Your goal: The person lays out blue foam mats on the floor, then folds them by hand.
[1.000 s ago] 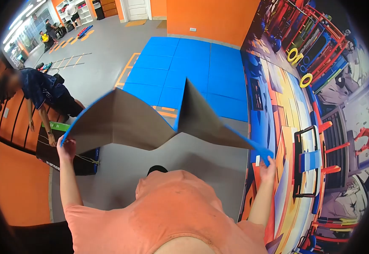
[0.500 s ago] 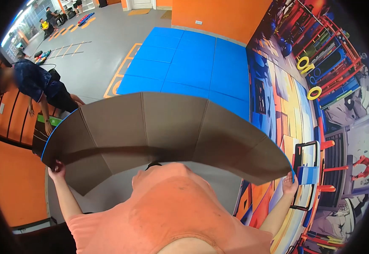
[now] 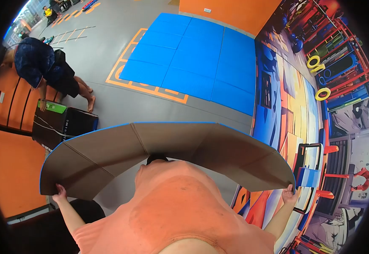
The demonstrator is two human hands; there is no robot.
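Lowered and flattened since the earlier frame, folding mat (image 3: 172, 148) hangs over grey floor (image 3: 108, 51) before the body, long axis left-right; left hand (image 3: 60, 195) clasps its left corner, right hand (image 3: 287, 194) its right, equally near.

Person wears a salmon-orange short-sleeve T-shirt (image 3: 172, 211), loose w/ a few faint darker smudges on the front, sleeves (image 3: 83, 232) ending approx. at the upper arms, forearms (image 3: 68, 212) uncovered down to left hand (image 3: 59, 195) & right hand (image 3: 287, 194), both bare.

Matt, creased vinyl mat (image 3: 167, 148)
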